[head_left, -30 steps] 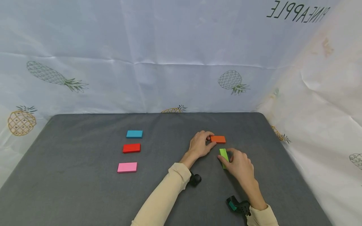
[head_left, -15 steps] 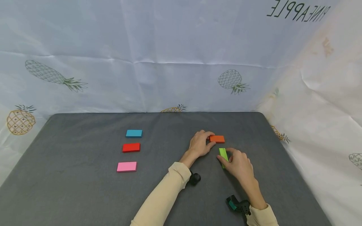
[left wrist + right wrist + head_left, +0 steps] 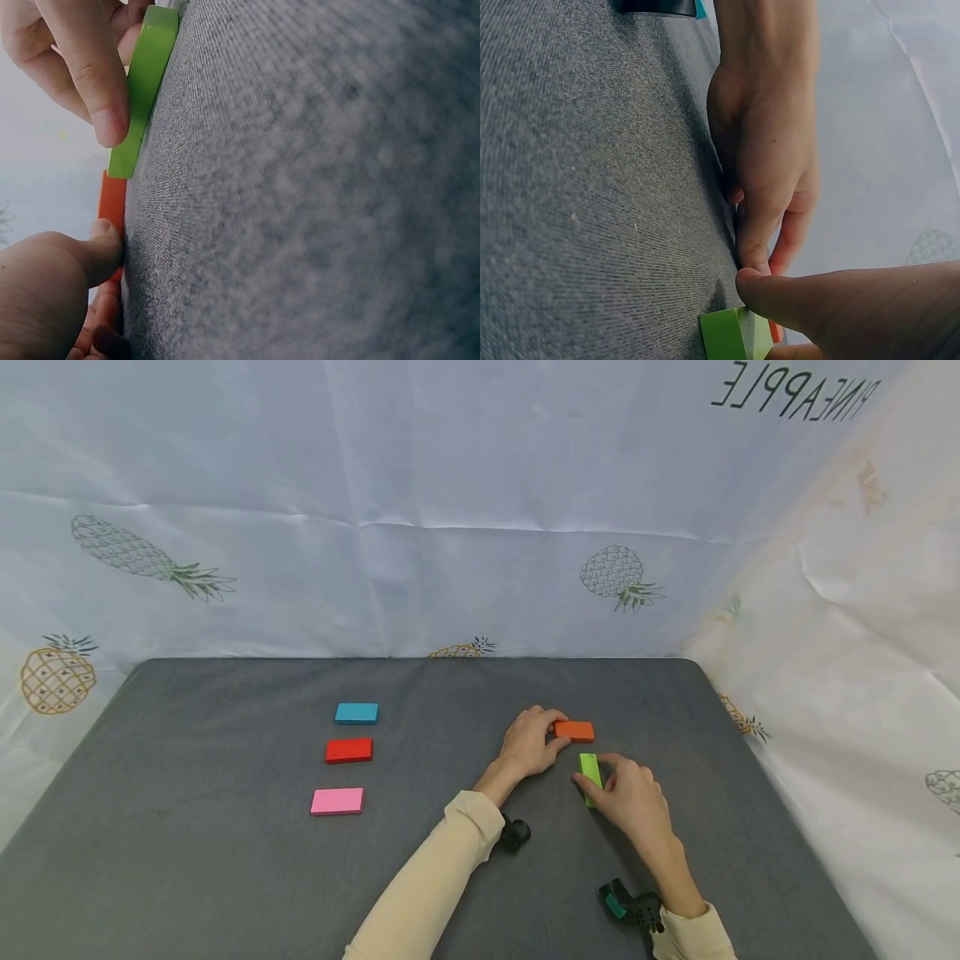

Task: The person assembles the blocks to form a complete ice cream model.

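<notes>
My left hand (image 3: 527,743) pinches the left end of an orange rectangular block (image 3: 576,732) lying crosswise on the grey cloth. Just nearer and to the right, my right hand (image 3: 639,795) holds a lime-green block (image 3: 589,768) between thumb and fingers, its long side pointing away from me. In the left wrist view the green block (image 3: 147,90) stands on its narrow side, its end close to the orange block (image 3: 112,196). The right wrist view shows the near end of the green block (image 3: 724,334) under my thumb; most of the orange one is hidden there.
On the left of the grey-covered table (image 3: 210,827), a blue block (image 3: 357,713), a red block (image 3: 348,750) and a pink block (image 3: 337,802) lie in a column. A pineapple-print curtain (image 3: 480,585) hangs behind the far edge.
The orange and green blocks have shifted very slightly left together with my hands. Both grips are the same, and the blocks on the left lie as before.
</notes>
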Demonstrator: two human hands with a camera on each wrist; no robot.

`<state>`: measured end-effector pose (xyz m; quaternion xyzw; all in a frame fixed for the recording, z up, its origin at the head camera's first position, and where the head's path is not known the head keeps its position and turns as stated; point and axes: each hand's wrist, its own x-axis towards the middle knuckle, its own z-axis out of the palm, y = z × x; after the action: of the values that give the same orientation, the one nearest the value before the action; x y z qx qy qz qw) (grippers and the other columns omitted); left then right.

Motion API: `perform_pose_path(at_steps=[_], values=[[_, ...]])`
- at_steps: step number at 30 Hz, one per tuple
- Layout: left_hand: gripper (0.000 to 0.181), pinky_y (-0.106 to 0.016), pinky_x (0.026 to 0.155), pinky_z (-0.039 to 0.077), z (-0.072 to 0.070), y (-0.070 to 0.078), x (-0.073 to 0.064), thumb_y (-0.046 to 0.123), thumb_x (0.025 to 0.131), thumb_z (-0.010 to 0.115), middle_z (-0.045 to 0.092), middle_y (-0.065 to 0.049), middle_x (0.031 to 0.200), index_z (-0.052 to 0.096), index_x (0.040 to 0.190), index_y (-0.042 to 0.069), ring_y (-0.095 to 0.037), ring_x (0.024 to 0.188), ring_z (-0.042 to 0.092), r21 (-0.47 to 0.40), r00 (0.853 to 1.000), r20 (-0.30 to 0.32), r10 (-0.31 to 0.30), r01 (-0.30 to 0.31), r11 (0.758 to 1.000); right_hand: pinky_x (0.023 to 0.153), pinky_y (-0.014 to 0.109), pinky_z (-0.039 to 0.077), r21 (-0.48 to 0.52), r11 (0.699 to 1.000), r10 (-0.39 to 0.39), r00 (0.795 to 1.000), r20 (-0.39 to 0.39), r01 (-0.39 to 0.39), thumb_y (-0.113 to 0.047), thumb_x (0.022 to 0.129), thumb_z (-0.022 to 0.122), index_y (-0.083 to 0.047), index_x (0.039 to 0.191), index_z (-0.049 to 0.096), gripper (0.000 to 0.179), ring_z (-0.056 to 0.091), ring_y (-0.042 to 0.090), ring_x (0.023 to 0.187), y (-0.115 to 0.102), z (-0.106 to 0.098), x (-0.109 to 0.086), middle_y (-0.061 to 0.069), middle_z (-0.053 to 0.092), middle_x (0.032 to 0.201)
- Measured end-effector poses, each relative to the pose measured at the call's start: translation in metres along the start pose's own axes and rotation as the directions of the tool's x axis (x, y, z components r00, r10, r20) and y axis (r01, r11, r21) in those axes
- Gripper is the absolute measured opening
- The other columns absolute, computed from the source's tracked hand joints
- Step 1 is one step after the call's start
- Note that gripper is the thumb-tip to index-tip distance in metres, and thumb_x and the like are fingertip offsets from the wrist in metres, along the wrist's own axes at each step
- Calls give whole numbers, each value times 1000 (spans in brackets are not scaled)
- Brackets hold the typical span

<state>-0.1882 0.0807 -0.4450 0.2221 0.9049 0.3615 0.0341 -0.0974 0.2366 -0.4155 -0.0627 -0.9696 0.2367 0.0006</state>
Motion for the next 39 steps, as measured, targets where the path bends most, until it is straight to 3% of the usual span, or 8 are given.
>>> perform_pose_path(at_steps=[11, 21, 30, 39], values=[[33, -26, 74, 41, -3, -2, -1, 23, 101, 66, 64, -11, 107, 67, 131, 9, -14, 81, 47, -33, 999, 39, 29, -28, 999, 41, 25, 31, 16, 1000, 3, 1000, -12, -3, -32, 89, 80, 7, 126, 66, 56, 40, 9, 42, -1, 2, 1, 1, 52, 54], [31, -28, 82, 48, -6, -3, -8, 20, 101, 65, 68, -11, 115, 65, 129, 6, -17, 89, 58, -45, 995, 80, 56, -53, 998, 40, 25, 32, 49, 999, -19, 1000, -20, 20, -31, 89, 80, 6, 125, 68, 52, 41, 10, 40, -2, 6, 1, 0, 53, 52], [29, -22, 71, 40, -17, -10, -17, 18, 101, 65, 60, -5, 92, 66, 127, 5, -10, 74, 47, -119, 994, 87, 59, -48, 992, 41, 23, 30, 81, 995, -59, 997, -46, 63, -28, 86, 83, 6, 119, 70, 49, 42, 9, 41, -7, 8, -1, 0, 52, 51], [29, -22, 66, 39, -35, -25, -35, 17, 100, 66, 57, -4, 86, 67, 126, 4, -9, 67, 45, -143, 995, 83, 59, -47, 989, 43, 22, 30, 115, 990, -78, 996, -43, 83, -29, 86, 83, 5, 119, 71, 50, 41, 7, 43, -20, 8, -6, 0, 54, 53]])
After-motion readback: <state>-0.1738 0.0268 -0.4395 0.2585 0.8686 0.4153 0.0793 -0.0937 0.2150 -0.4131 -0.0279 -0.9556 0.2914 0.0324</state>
